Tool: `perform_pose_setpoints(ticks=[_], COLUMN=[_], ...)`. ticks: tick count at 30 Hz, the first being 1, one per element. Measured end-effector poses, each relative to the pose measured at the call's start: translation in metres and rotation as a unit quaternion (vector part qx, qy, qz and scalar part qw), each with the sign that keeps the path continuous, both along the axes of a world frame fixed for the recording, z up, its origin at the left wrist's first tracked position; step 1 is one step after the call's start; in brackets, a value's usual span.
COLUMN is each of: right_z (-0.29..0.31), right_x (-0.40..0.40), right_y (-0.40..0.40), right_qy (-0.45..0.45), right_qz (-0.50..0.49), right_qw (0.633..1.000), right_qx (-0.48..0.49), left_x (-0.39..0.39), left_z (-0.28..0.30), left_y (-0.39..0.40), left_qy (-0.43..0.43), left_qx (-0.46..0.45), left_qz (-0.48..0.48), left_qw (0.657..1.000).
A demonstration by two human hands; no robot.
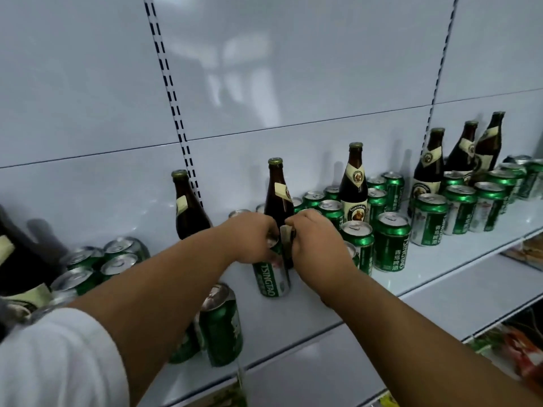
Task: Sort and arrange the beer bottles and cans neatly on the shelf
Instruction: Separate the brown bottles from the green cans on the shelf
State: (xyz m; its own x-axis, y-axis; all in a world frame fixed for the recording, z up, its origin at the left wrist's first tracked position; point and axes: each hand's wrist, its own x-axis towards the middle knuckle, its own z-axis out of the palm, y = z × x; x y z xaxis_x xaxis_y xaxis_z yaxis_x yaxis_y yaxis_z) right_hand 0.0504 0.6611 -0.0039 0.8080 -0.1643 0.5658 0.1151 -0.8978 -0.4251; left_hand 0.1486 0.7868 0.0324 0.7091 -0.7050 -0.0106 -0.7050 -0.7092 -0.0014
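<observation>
- The left hand [252,237] sits at the centre of the frame, fingers curled down over the top of a green Tsingtao can [271,277] that stands upright on the white shelf [426,268].
- The right hand [313,237] is just beside it, fingers curled round the lower body of a brown beer bottle [277,192] — the bottle stands upright directly behind the can, its neck rising between the two hands.
- Another brown bottle [188,207] stands to the left of centre, against the white back panel [264,69].
- A labelled bottle [355,183] stands right of centre among a cluster of green cans [390,242].
- Three more bottles [458,154] stand close together at the upper right, with further cans in front of them.
- At lower centre two cans [220,324] stand near the shelf's front edge, partly hidden by the left forearm.
- At the left edge — a group of cans [102,262] seen from above, beside a dark bottle cut off by the frame.
- A white sleeve [58,362] fills the lower left corner.
</observation>
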Motion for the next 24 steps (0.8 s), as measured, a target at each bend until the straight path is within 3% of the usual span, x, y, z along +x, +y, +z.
perform_pose_setpoints(ticks=[3, 11, 15, 19, 24], right_z=[0.010, 0.009, 0.013, 0.019, 0.016], right_x=[-0.001, -0.018, -0.030, -0.049, -0.082], right_y=[-0.005, -0.019, -0.036, -0.071, -0.137], right_qy=[0.044, 0.057, 0.028, 0.008, -0.010], right_qz=[-0.049, -0.105, -0.116, -0.140, -0.168], right_qw=[0.998, 0.993, 0.993, 0.990, 0.985], right_qx=[0.000, 0.021, 0.017, 0.017, 0.035], left_x=[0.001, -0.005, -0.031, -0.062, -0.090], left_z=[-0.006, -0.003, 0.006, 0.013, 0.007], left_y=[-0.010, -0.009, -0.018, -0.056, -0.123], left_qy=[-0.007, -0.025, -0.103, -0.051, -0.061], left_qx=[-0.044, -0.128, -0.167, -0.215, -0.223], left_qz=[-0.009, -0.006, -0.073, -0.128, -0.173], left_qw=[0.999, 0.991, 0.978, 0.967, 0.958])
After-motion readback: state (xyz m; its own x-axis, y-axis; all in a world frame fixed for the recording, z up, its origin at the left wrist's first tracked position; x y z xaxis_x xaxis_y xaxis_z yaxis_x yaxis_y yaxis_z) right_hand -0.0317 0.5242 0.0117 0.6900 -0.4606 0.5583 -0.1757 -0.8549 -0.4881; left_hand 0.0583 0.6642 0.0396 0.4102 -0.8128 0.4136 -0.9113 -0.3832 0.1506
